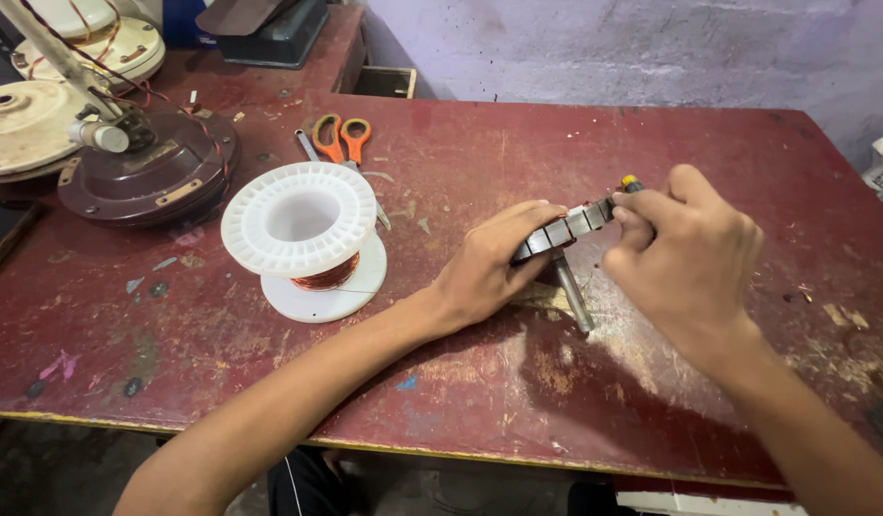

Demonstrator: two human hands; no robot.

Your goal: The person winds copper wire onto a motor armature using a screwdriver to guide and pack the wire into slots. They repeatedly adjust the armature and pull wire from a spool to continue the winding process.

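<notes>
Stator core (pixel 566 229) gripped, seemingly both hands.

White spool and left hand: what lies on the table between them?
Nothing: in the head view, only bare red table separates the white spool from the left hand.

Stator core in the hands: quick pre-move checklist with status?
1. Left hand grips the stator core: ok.
2. Right hand on the core's far end, by a yellow-tipped tool: ok.
3. Shaft rests on the table: ok.
4. Wire spool stands apart from the hands: ok.
5. Scissors lie off to the side: ok.
6. Slots free of wire: cannot tell.
</notes>
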